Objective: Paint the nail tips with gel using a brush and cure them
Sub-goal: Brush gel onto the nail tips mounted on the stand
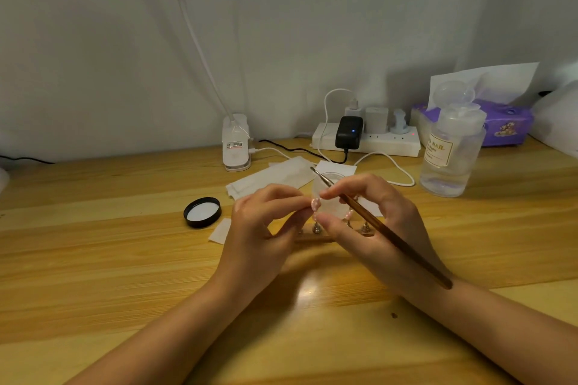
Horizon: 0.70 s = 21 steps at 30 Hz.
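While the left hand point(262, 228) pinches a nail tip point(315, 204), the right hand point(372, 228) grips the brush point(384, 228) near it.

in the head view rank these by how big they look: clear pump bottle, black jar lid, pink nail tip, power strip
1. power strip, though the clear pump bottle looks about as large, so the top two are unsure
2. black jar lid
3. pink nail tip, by far the smallest

Single head-worn wide-angle view looked forward and down from the person's own position, close over the tabletop point(93, 259), facing the back wall point(125, 40), with left hand point(262, 228) and right hand point(375, 228) near centre frame.
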Tool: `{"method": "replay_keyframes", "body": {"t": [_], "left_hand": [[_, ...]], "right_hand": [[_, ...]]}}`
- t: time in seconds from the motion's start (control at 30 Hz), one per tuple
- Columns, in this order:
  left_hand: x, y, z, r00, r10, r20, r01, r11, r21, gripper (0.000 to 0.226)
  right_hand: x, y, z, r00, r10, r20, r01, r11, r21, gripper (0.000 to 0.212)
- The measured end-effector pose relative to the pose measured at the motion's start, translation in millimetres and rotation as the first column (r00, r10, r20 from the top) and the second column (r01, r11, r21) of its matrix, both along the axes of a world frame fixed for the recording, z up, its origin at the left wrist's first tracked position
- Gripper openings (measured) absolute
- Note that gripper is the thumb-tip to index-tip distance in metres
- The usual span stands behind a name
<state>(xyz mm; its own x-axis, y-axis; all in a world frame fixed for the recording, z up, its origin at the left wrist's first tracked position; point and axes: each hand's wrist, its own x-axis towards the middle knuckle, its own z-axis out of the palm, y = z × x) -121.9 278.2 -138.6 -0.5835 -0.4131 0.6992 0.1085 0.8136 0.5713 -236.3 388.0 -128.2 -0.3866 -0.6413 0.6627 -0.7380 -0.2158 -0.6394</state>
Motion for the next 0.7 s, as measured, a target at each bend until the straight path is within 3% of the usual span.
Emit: {"method": "replay_keyframes", "body": {"t": [0.7], "left_hand": [[0.2,-0.1,-3.2,0.999,-0.005,0.036,0.006,0.999,-0.031,0.023]], "right_hand": [[-1.8,-1.8,-1.1,0.995,0.0,-0.1,-0.001,1.0,-0.003,0.018]]}}
